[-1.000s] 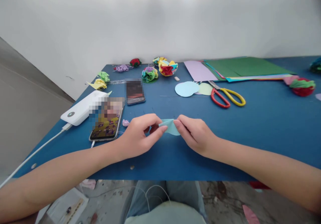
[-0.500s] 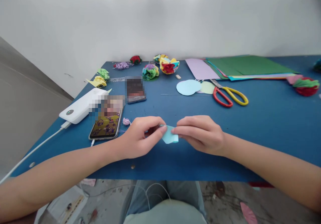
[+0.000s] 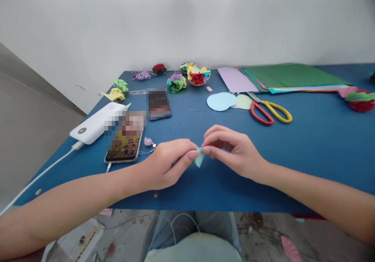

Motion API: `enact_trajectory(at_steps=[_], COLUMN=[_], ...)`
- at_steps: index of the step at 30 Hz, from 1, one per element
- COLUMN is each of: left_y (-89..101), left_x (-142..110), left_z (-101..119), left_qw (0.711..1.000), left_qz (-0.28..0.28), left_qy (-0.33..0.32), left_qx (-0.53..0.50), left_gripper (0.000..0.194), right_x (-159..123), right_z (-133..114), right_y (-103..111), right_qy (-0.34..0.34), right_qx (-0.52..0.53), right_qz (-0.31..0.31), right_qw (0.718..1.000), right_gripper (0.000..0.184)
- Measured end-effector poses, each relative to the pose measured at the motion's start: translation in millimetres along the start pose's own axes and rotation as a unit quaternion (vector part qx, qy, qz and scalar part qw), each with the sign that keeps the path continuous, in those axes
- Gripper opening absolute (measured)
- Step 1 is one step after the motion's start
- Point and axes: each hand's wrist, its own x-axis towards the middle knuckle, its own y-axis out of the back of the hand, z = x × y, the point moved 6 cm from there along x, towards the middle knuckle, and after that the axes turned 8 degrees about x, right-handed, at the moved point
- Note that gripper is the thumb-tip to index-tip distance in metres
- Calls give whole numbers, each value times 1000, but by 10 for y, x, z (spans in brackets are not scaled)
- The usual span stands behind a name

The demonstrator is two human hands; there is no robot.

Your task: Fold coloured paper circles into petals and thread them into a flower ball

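Note:
Between my two hands, above the front part of the blue table, is a small folded piece of light blue paper (image 3: 199, 159). My left hand (image 3: 172, 164) pinches its left side between thumb and fingers. At its upper right edge, my right hand (image 3: 231, 148) grips it with thumb and fingertips. The paper shows as a narrow wedge pointing down, and part of it is hidden by my fingers. Just left of my left hand lies a purple charm (image 3: 148, 141) on a cord. Farther back are light blue paper circles (image 3: 220, 102) and a pale green one (image 3: 243, 102).
Scissors (image 3: 271, 111) with red and yellow handles lie behind my right hand. Coloured paper sheets (image 3: 295, 76) are stacked at the back. Crumpled paper flowers (image 3: 198, 76) line the rear. At left sit a phone (image 3: 124, 146), a second phone (image 3: 158, 105) and a cabled white power bank (image 3: 98, 123).
The light blue paper shows narrower between my hands. My right hand has turned and risen a little, its fingers now arched over the paper's top edge. My left hand has shifted slightly right.

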Motion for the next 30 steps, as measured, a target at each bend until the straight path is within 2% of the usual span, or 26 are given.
enact_trajectory(at_steps=[6, 11, 14, 27, 30], left_y=[-27, -13, 7, -1, -19], left_x=[4, 2, -9, -2, 2], left_z=[-30, -27, -7, -11, -12], left_qw=[999, 996, 993, 994, 995], left_qz=[19, 52, 72, 63, 46], left_qy=[13, 17, 7, -4, -6], left_qx=[49, 76, 95, 94, 86], left_gripper=[12, 13, 15, 23, 21], right_x=[4, -32, -58, -41, -42], right_z=[-5, -100, -131, -129, -127], right_y=[-28, -60, -85, -106, -113], right_qy=[24, 127, 157, 144, 146], right_qx=[-38, -120, -141, -131, -131], right_qz=[-13, -14, -24, -35, -35], right_qw=[999, 985, 977, 980, 980], right_gripper=[8, 3, 6, 5, 4])
